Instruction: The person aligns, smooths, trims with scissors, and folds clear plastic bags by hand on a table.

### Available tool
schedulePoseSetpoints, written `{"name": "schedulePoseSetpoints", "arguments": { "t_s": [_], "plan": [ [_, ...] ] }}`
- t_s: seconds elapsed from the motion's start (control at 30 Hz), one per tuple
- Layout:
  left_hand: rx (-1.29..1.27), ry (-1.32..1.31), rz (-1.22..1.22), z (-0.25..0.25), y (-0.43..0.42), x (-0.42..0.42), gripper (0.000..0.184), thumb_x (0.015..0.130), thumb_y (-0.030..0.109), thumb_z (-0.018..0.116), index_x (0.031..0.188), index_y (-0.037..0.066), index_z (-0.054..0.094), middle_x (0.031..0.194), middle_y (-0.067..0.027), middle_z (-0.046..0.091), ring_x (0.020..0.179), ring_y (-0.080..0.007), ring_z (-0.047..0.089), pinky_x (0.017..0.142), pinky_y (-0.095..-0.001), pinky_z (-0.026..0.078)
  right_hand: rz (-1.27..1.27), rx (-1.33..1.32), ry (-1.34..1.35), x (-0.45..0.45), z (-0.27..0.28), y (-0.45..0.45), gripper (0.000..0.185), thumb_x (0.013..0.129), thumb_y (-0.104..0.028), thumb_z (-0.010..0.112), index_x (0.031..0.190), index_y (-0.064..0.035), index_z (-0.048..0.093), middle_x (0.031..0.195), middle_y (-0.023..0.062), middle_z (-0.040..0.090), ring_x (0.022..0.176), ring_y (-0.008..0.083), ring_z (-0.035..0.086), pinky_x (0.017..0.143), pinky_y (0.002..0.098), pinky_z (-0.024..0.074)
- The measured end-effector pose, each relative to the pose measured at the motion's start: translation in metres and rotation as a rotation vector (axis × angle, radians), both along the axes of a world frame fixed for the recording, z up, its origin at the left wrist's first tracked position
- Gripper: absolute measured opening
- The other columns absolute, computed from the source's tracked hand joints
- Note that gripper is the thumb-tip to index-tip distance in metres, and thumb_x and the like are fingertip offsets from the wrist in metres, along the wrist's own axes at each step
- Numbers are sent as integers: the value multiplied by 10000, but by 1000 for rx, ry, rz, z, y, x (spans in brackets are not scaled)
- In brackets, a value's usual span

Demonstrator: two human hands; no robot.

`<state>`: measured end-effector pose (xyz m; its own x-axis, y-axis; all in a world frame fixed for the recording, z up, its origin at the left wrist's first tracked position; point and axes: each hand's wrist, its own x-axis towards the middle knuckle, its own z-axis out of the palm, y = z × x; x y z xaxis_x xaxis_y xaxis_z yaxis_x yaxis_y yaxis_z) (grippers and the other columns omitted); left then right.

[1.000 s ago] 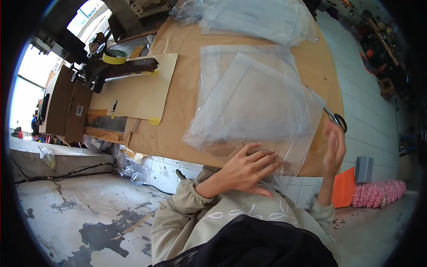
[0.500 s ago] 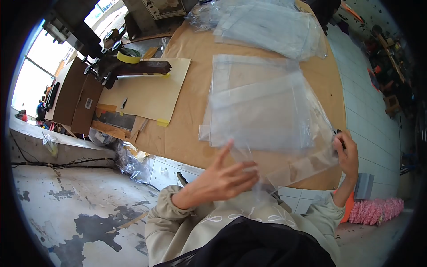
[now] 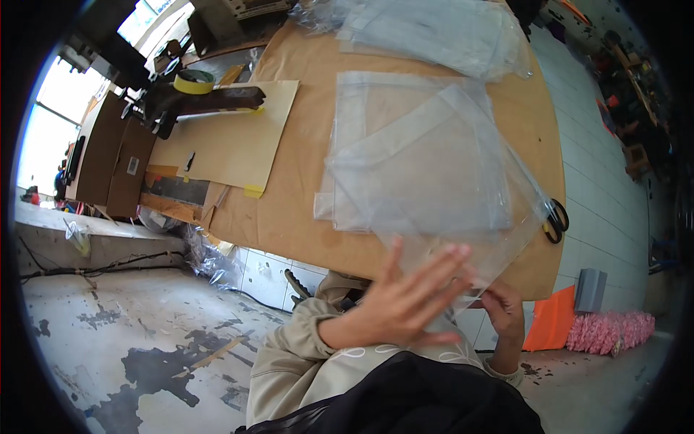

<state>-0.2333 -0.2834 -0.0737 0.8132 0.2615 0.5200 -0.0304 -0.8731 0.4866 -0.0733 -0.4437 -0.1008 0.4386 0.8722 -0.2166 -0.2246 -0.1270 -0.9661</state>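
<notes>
A clear plastic bag or sheet (image 3: 499, 249) lies at a slant over the near stack, and its near end hangs past the table edge between my hands. My left hand (image 3: 416, 300) is over that end with its fingers stretched apart, slightly blurred by motion. Below the bag's near corner, my right hand (image 3: 504, 311) has its fingers closed at the plastic edge; part of them is hidden. Beneath the slanted piece rest more clear plastic bags (image 3: 419, 192). Black-handled scissors (image 3: 556, 221) lie at the table's right edge, their blades hidden under the plastic.
Another plastic pile (image 3: 434, 36) covers the table's far end. A dark clamp-like machine (image 3: 210, 100) with a yellow tape roll (image 3: 194, 82) stands left over a cream board (image 3: 267, 137). A cardboard box (image 3: 116, 155) is farther left. On the right floor lies a pink fluffy thing (image 3: 611, 333).
My right hand has moved left and nearer my body, away from the scissors, which now show. My left hand has moved right. The top plastic piece now lies at a steeper slant.
</notes>
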Motion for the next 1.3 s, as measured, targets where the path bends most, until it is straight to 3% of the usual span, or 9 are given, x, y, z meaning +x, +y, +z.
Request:
{"name": "schedulePoseSetpoints", "arguments": {
  "t_s": [0.1,0.27,0.47,0.67,0.87,0.97,1.1,1.13,1.3],
  "plan": [
    [168,85,50,-37,-6,18,567,757,390,682,1176,18,590,1271,-109,555,1230,-213,498,1056,-667,161,465,-58,-826,14,-2,13,145,820,52,543,960,51,583,946,172,621,830,268,633,673,359,523],
    [-7,-37,30,-43,14,14,392,735,-13,564,1125,-21,596,1135,-133,624,1105,-232,591,1038,-457,382,423,135,-1185,13,-4,55,358,772,15,577,1130,29,574,1074,198,587,987,343,577,858,425,464],
    [-61,-161,-161,-19,2,16,357,746,-25,546,1098,-26,602,1143,-132,620,1103,-238,589,1022,-461,396,499,150,-1414,26,0,141,561,819,-31,517,1364,-30,383,1338,244,427,1215,396,437,1007,481,358],
    [1,-192,-137,-6,12,22,337,749,33,568,1078,-19,614,1139,-120,619,1087,-236,594,981,-437,423,279,184,-1050,53,-22,245,359,798,20,501,1155,-6,475,977,226,591,967,393,557,849,426,431],
    [80,-175,-117,8,12,7,230,782,57,599,997,5,662,1059,-92,659,1038,-211,622,950,-391,442,-32,321,-1496,27,-30,271,424,799,-156,611,1201,-110,484,1085,170,497,981,334,498,852,473,390],
    [83,-201,-128,8,11,1,238,787,54,596,1011,10,663,1068,-88,658,1049,-201,620,939,-375,449,-152,279,-1645,25,-19,269,566,747,-211,660,1252,-91,435,1266,185,399,1222,309,358,1006,521,266],
    [3,-171,-194,10,26,-2,375,834,328,628,1064,34,664,1109,-94,654,1105,-222,603,1085,-538,248,-104,252,-1672,30,-32,268,610,760,-233,644,1309,-105,411,1307,178,389,1290,277,310,1069,515,192],
    [-30,-160,-309,8,37,-7,620,842,549,555,1209,50,590,1309,-132,533,1254,-245,484,1110,-582,111,-91,226,-1728,32,-36,266,586,763,-228,638,1297,-103,432,1303,168,403,1288,270,326,1072,513,194],
    [-821,-429,-49,-12,100,9,683,932,536,387,1392,37,316,1479,-186,260,1393,-281,221,1137,-472,85,-38,178,-1717,39,-43,267,432,787,-220,633,1184,-78,538,1246,107,478,1182,254,459,1003,493,292]
  ]
}}
